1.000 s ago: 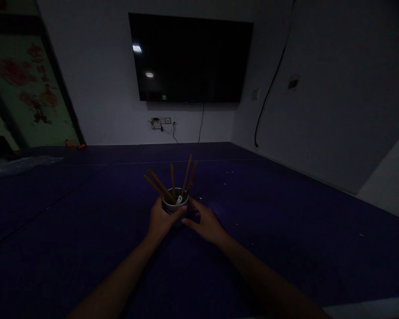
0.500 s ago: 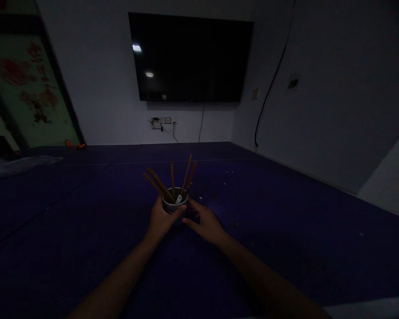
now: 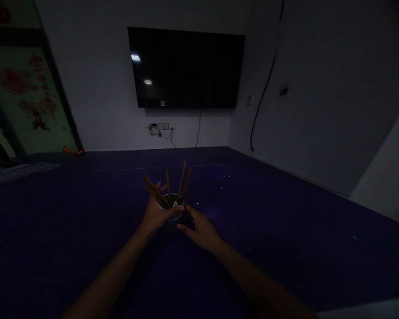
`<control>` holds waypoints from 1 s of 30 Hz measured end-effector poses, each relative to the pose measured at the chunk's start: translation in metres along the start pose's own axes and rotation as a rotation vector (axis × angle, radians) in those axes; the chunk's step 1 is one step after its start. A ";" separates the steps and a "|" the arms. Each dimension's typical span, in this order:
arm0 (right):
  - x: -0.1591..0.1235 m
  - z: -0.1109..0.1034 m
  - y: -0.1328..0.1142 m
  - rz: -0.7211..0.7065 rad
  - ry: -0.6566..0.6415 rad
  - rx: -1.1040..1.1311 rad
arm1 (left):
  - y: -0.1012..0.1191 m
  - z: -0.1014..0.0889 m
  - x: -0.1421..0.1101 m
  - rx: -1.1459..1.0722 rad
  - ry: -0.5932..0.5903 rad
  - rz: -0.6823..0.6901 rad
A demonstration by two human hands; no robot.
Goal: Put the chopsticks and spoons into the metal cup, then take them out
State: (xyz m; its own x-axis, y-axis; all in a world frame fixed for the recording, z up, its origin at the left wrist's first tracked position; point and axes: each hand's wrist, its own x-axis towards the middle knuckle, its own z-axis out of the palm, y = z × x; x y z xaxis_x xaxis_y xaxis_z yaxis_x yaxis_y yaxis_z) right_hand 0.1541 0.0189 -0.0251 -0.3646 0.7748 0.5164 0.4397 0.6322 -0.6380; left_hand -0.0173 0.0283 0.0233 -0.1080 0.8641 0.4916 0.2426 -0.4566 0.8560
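A small dark cup (image 3: 173, 225) with a pale rim stands upright on the dark purple surface. Several brown wooden chopsticks (image 3: 181, 181) lean outward from it in different directions. A small white piece (image 3: 175, 204) shows inside, perhaps the end of a handle. At the cup's left, my left hand (image 3: 156, 214) has its thumb across the near rim, while its other fingers stretch out behind the left-leaning chopsticks. My right hand (image 3: 199, 228) curves around the cup's right side, thumb low at the front and fingertips near the rim. Dim light hides the exact finger contact.
The purple surface (image 3: 269, 212) carries scattered small white bits. Crumpled clear plastic (image 3: 23, 170) lies at the left. Beyond are a wall-mounted television (image 3: 186, 68), sockets with cables (image 3: 161, 127), orange objects (image 3: 78, 152) by the door and a hanging black cable (image 3: 262, 99).
My left fingers have lifted from the cup's side and spread up behind the chopsticks. My right hand stays at the cup's right side. The view has tilted slightly up.
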 end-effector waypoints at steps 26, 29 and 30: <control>0.000 -0.003 -0.008 -0.017 -0.020 -0.080 | 0.028 0.004 0.027 -0.032 -0.471 -0.005; 0.000 -0.002 -0.008 -0.016 -0.036 -0.091 | 0.029 0.002 0.026 0.037 -0.460 0.001; 0.000 -0.002 -0.008 -0.016 -0.039 -0.092 | 0.030 0.002 0.026 0.057 -0.458 0.006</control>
State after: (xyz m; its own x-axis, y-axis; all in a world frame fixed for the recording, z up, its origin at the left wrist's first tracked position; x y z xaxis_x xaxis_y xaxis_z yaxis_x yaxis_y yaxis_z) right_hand 0.1526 0.0138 -0.0190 -0.4034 0.7648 0.5024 0.5062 0.6439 -0.5737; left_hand -0.0111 0.0380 0.0613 0.3275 0.8719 0.3641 0.2961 -0.4606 0.8367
